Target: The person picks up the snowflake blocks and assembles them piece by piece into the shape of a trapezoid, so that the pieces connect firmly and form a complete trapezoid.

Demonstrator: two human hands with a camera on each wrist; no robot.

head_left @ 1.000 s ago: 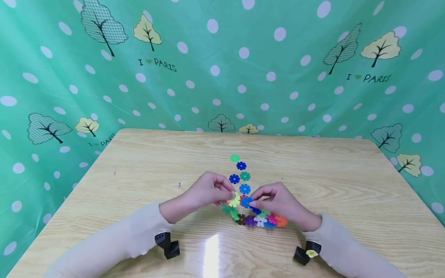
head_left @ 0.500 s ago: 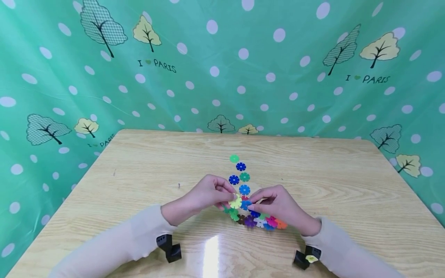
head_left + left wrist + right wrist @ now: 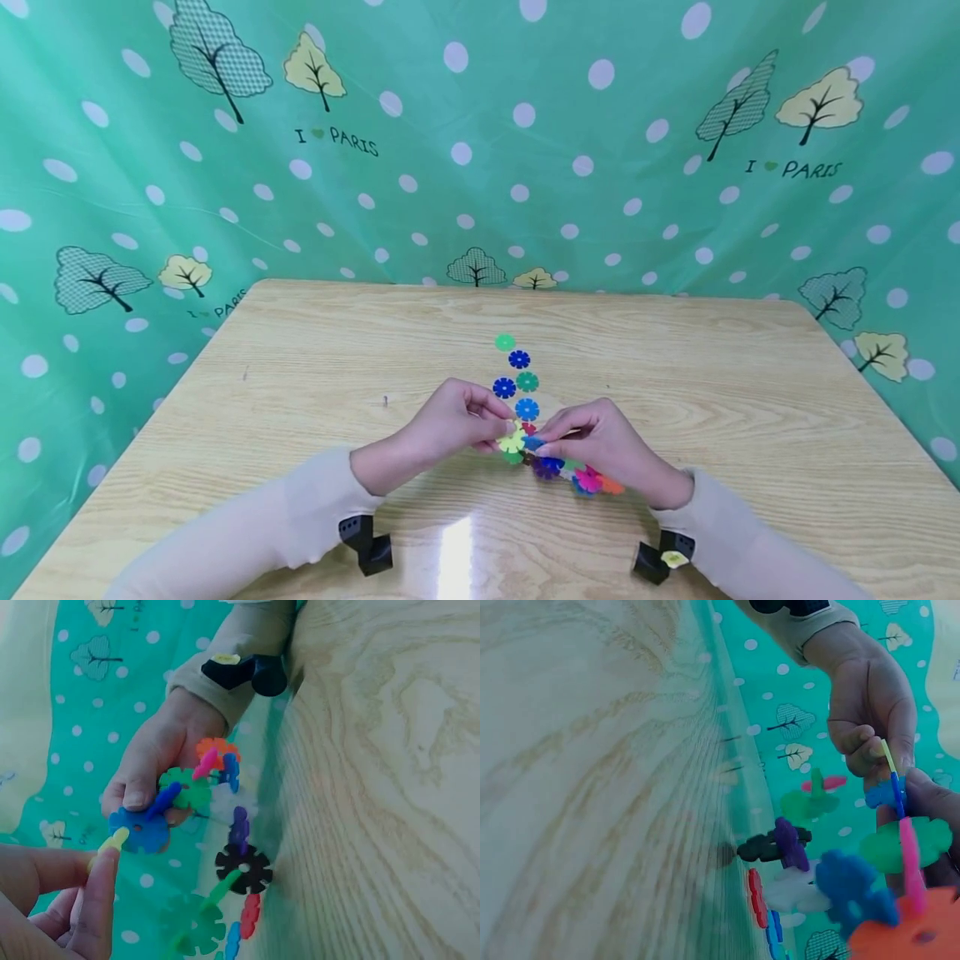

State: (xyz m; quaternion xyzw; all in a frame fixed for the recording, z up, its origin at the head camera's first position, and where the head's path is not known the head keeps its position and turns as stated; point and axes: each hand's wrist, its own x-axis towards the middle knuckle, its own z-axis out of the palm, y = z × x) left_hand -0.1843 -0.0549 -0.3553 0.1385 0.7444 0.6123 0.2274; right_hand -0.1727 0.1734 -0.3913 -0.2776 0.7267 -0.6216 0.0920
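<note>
We see both hands closed in a pinch, fingertips facing each other just above the counter (image 3: 300, 358): the left hand (image 3: 457, 417) grips a yellow disc (image 3: 512, 440), while the right hand (image 3: 603, 437) holds a blue disc (image 3: 141, 831) by its edge. The two discs meet between the hands; whether they are slotted together, we cannot tell. A chain (image 3: 239, 829) of colourful notched discs curves from the blue one beneath the hands. Beyond the hands, loose discs (image 3: 527, 382) lie in a straggling line.

On the wood-grain table (image 3: 697, 367) lie 6 notched discs (image 3: 527, 382).
</note>
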